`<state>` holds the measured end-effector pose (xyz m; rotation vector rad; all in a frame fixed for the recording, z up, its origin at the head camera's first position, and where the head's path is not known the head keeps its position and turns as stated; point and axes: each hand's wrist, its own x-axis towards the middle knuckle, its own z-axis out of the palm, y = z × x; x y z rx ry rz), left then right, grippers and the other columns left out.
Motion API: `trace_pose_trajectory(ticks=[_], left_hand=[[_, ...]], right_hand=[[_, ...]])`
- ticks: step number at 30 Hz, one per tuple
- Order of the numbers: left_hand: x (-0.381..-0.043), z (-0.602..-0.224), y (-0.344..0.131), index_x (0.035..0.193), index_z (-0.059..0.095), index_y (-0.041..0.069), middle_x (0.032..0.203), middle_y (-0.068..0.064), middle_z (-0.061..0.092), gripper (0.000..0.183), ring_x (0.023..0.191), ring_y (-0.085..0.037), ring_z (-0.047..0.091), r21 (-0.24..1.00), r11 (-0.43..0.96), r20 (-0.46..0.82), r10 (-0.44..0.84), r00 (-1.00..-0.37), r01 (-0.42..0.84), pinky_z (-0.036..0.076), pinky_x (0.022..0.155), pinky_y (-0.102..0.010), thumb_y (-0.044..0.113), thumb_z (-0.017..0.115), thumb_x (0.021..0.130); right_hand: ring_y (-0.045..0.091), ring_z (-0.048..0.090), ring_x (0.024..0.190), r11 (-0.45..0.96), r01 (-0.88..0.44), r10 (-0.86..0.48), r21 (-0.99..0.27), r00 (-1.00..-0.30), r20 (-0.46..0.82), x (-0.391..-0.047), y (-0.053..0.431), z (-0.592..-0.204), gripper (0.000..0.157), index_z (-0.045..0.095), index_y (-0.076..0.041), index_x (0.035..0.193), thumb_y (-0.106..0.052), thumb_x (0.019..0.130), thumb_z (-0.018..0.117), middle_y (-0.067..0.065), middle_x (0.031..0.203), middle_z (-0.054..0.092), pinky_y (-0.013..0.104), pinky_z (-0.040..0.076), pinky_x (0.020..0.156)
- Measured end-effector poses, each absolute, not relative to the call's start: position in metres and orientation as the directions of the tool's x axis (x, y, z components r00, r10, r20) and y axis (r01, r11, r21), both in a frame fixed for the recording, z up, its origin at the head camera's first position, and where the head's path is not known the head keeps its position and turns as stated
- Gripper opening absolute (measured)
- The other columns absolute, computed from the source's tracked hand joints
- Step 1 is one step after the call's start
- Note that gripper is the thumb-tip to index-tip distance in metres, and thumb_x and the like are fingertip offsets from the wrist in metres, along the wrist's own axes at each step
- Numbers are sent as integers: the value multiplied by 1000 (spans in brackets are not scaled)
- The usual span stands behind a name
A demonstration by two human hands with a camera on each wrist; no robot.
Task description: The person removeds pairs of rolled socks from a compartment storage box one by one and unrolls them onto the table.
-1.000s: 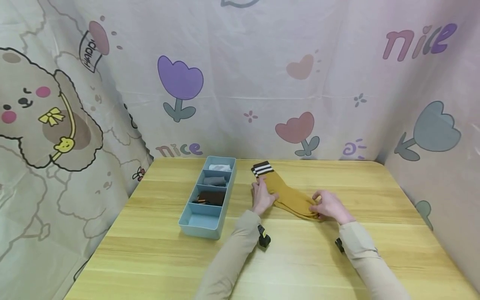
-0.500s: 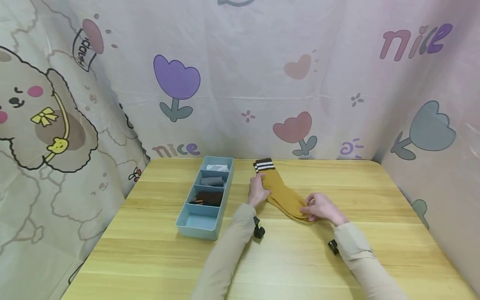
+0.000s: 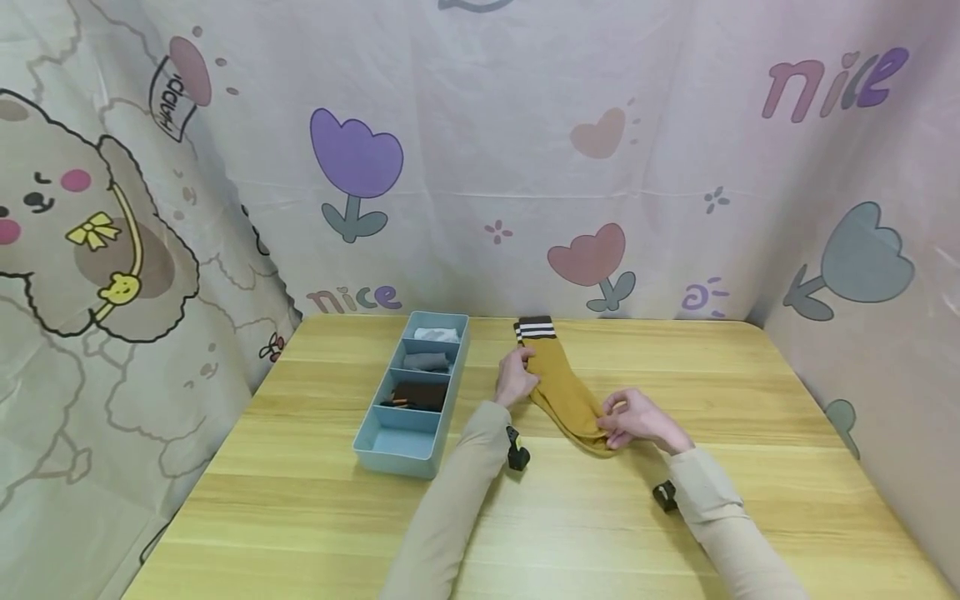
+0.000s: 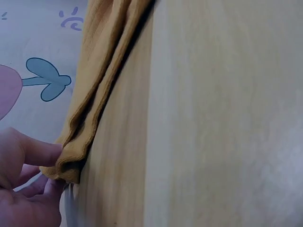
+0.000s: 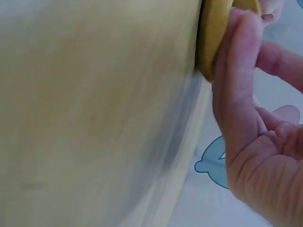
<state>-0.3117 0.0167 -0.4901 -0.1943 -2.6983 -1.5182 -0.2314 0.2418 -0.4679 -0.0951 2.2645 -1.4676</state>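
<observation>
A pair of mustard-yellow socks, one laid over the other, lies flat on the table. Their dark cuffs with white stripes point to the back edge, and the toes angle toward the front right. My left hand holds the near-left edge below the cuffs; in the left wrist view its thumb and fingers pinch the folded yellow fabric. At the toe end, my right hand pinches the socks between thumb and fingers. The right wrist view has the yellow toe at the fingertips, partly hidden by them.
Left of the socks stands a light-blue divided box. Its compartments hold a white folded item, a grey one and a dark brown one; the front compartment is bare. A printed curtain hangs behind the wooden table.
The socks have turned on the table: the toe end has come left and nearer, the cuffs slightly right. Both hands keep hold, and the right hand has moved left with the toes.
</observation>
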Motion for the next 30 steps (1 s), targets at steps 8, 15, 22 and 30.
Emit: trace_pose_trajectory(ticks=[8, 15, 22, 30], left_hand=[[-312, -479, 17, 136, 60, 3, 143, -17, 58, 59, 119, -33, 63, 883, 461, 38, 118, -992, 88, 57, 94, -38, -11, 71, 80], [-316, -470, 23, 132, 63, 1, 138, -20, 62, 57, 104, -32, 70, 902, 412, 80, 141, -987, 132, 58, 78, -28, -10, 74, 77], [-317, -466, 41, 135, 61, 2, 137, -21, 60, 61, 96, -27, 72, 935, 333, 64, 181, -981, 123, 58, 73, -23, -13, 74, 76], [-313, -470, 61, 140, 56, 4, 142, -21, 57, 63, 97, -25, 71, 933, 352, 1, 210, -978, 77, 56, 72, -20, -9, 71, 81]], right_hand=[[9, 63, 54, 305, 151, -293, -940, -925, -244, -230, 252, -460, 30, 50, 14, 113, 0, 90, 63, 1, 68, 68, 24, 57, 55], [6, 62, 57, 211, 100, -260, -972, -953, -154, -226, 268, -445, 25, 53, 14, 113, -1, 93, 59, -3, 72, 70, 22, 56, 56], [9, 68, 63, 143, 88, -183, -986, -976, -114, -221, 284, -437, 17, 54, 7, 110, 2, 94, 56, -4, 76, 71, 25, 60, 64], [12, 71, 67, 168, 94, -157, -981, -980, -121, -215, 298, -439, 22, 51, 12, 114, 2, 95, 55, -3, 80, 71, 28, 62, 69]])
